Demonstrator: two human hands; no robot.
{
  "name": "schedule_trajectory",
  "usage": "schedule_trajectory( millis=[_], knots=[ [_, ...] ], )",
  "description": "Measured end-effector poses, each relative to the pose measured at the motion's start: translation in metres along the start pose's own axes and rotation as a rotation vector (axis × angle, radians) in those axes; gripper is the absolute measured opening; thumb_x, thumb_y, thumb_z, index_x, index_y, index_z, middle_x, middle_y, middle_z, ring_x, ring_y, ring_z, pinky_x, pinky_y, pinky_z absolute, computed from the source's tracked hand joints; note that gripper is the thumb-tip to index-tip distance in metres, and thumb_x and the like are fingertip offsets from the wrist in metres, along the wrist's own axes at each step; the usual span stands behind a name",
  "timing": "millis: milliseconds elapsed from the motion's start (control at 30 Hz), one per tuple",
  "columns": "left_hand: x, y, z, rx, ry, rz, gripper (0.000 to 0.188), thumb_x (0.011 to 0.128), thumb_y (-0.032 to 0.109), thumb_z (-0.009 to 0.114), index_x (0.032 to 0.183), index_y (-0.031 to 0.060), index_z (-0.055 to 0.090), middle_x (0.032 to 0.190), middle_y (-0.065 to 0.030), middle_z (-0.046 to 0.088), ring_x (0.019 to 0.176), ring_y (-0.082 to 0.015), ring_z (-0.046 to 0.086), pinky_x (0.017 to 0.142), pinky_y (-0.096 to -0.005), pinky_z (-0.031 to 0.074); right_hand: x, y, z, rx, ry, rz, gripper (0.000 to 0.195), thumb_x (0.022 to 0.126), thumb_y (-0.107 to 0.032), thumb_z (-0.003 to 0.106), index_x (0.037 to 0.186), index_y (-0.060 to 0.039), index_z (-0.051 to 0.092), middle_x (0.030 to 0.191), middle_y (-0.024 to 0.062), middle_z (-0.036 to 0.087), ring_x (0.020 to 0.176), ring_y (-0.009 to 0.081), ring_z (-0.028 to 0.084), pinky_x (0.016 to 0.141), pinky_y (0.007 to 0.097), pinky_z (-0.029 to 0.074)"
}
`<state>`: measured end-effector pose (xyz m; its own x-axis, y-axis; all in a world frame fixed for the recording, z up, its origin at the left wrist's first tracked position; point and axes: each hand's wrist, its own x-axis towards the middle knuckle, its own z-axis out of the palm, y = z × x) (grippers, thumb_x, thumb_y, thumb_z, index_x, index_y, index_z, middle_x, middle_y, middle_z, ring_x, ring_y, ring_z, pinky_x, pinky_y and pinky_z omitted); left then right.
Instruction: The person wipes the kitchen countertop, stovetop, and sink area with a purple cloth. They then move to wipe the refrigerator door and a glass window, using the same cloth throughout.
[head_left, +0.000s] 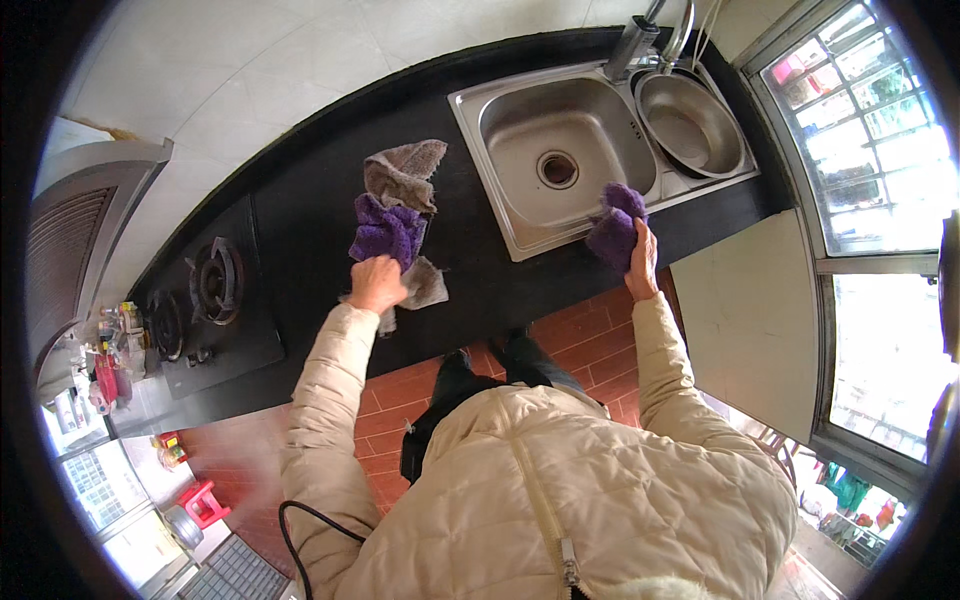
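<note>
My left hand (377, 283) is closed on the lower end of a crumpled purple cloth (386, 229) over the black countertop. A grey-brown cloth (405, 172) lies bunched just beyond it, and a greyish cloth part (426, 285) shows beside my fingers; whether these two are one piece is hidden. In my right hand (643, 262) is a second purple cloth (619, 225), bunched up at the front rim of the stainless steel sink (499, 202). My right fingers are partly hidden behind that cloth.
A metal basin (694, 124) sits in the smaller sink bowl under the faucet (634, 45). To the left, a gas hob (214, 281) is set into the countertop (300, 210), with a range hood (90, 225) above. A light cabinet door (750, 322) stands at the right by the window (862, 135).
</note>
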<state>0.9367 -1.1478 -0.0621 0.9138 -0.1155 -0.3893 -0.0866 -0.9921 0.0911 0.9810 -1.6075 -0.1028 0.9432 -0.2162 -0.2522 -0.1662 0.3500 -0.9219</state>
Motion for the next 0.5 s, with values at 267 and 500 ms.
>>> schedule_trajectory(
  millis=[267, 500],
  knots=[
    [0.062, -0.004, 0.006, 0.003, 0.558, 0.114, 0.063, 0.084, 0.032, 0.071, 0.141, 0.0166, 0.048, 0.153, -0.0109, 0.036, 0.139, -0.0342, 0.035, 0.105, -0.0566, 0.034, -0.043, 0.009, 0.12, 0.227, -0.124, 0.282, 0.034, 0.096, -0.033, 0.055, 0.112, -0.0043, 0.064, 0.105, 0.0095, 0.07, 0.093, 0.0236, 0.069, 0.085, 0.0361, 0.056],
    [0.064, -0.036, 0.086, -0.111, 0.536, 0.029, 0.052, 0.092, 0.034, 0.06, 0.138, 0.014, 0.049, 0.151, -0.0058, 0.041, 0.144, -0.03, 0.03, 0.109, -0.0609, 0.03, -0.099, 0.072, 0.195, -1.309, -0.635, -0.672, 0.043, 0.09, -0.023, 0.061, 0.13, -0.0066, 0.058, 0.148, 0.0208, 0.041, 0.135, 0.037, 0.041, 0.111, 0.0494, 0.034]
  ],
)
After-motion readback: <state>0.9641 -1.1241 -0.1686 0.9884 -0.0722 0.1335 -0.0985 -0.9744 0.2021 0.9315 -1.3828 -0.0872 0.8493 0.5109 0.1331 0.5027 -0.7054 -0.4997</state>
